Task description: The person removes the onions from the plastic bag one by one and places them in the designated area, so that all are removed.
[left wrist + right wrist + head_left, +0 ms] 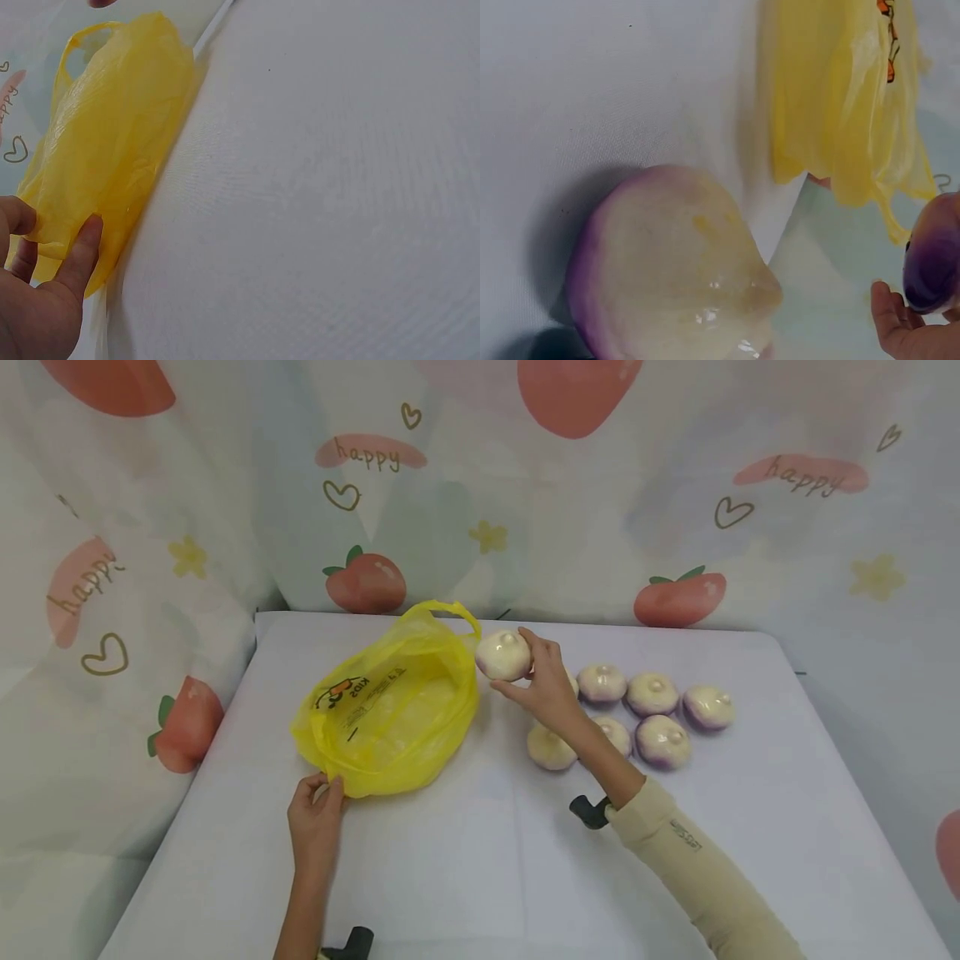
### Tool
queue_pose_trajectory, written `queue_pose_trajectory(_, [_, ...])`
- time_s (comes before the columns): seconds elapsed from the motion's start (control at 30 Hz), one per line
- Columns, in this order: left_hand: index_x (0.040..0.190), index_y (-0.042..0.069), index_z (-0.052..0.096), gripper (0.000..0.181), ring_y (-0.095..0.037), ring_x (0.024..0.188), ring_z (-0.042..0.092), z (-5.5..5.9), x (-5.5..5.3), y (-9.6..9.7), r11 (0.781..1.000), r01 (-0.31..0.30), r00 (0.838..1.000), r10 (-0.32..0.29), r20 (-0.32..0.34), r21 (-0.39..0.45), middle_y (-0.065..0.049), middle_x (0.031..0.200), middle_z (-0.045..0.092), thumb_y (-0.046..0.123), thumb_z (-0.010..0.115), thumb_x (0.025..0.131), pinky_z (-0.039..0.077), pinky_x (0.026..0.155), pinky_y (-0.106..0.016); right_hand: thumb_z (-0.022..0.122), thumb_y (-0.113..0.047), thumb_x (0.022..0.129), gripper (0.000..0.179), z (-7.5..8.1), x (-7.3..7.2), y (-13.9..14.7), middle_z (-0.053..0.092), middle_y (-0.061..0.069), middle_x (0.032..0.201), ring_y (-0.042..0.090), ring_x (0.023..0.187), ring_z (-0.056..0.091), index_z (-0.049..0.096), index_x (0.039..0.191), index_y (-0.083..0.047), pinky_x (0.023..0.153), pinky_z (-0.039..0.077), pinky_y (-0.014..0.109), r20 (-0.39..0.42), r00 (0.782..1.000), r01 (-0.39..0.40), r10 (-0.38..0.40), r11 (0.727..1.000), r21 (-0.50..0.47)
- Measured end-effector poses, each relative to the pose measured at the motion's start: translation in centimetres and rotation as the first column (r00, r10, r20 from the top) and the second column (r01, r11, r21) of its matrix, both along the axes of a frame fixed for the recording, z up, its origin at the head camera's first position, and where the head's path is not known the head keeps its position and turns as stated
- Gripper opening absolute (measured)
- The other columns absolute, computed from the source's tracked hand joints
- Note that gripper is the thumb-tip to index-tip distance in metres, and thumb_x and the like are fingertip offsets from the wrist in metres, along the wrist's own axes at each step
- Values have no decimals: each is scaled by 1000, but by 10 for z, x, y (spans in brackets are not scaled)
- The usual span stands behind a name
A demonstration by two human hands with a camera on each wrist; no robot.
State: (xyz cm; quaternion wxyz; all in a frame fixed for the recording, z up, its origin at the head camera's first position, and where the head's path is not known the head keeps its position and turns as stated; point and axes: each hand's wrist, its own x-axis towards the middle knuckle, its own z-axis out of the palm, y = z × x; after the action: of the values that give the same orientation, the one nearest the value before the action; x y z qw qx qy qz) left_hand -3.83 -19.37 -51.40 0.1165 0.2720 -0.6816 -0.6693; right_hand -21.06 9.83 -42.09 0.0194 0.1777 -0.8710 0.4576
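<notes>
A yellow plastic bag (431, 772) lies on its side on the table, its mouth facing the near side and dark print visible on it. My left hand (317, 818) pinches the near edge of the bag between thumb and fingers, as the left wrist view also shows. Held up beside the bag's right side is a cream-and-purple turnip (502, 656), gripped by the thumb and fingertips of my right hand (553, 693). In the right wrist view this turnip (932, 259) shows its purple underside, with the bag (817, 97) above it. The bag's deeper inside is partly hidden.
Several more turnips (663, 742) stand in two rough rows to the right, some partly behind my right forearm. One turnip (667, 262) looms close in the right wrist view. A white cloth covers the table (465, 877); a printed curtain (585, 535) hangs behind it.
</notes>
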Motion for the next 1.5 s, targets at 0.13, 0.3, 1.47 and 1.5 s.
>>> queue_pose_trajectory(0.13, [108, -4, 47, 31, -12, 98, 60, 0, 0, 0, 1000, 1, 1000, -1, 4, 12, -13, 122, 51, 22, 58, 95, 51, 77, -19, 78, -27, 78, 87, 0, 1, 10, 31, 21, 131, 26, 100, 49, 27, 145, -9, 86, 49, 36, 31, 999, 30, -31, 999, 23])
queue_pose_trajectory(0.3, [108, -3, 47, 32, -11, 97, 60, 0, 0, 1, 1000, 2, 1000, -2, 8, 11, -14, 121, 52, 24, 58, 94, 51, 77, -19, 79, -24, 77, 87, 0, -1, 28, 31, 24, 131, 29, 105, 46, 28, 145, -6, 88, 47, 41, 20, 999, 36, -37, 998, 45])
queue_pose_trajectory(1.47, [107, -2, 49, 29, -7, 90, 62, 1, -1, 5, 1000, 3, 1000, -3, 23, -22, -14, 116, 57, 23, 58, 95, 52, 73, -17, 73, -19, 83, 86, -9, 16, 154, 31, 34, 133, 39, 112, 38, 19, 142, 12, 84, 45, 52, -21, 991, 133, -132, 981, 140])
queue_pose_trajectory(1.5, [107, -2, 49, 30, -7, 90, 62, 1, -1, 5, 1000, 3, 1000, -3, 25, -24, -14, 116, 57, 24, 58, 95, 52, 73, -17, 74, -17, 82, 85, -10, 16, 157, 33, 34, 132, 38, 111, 40, 20, 141, 13, 83, 47, 46, -31, 992, 129, -126, 983, 134])
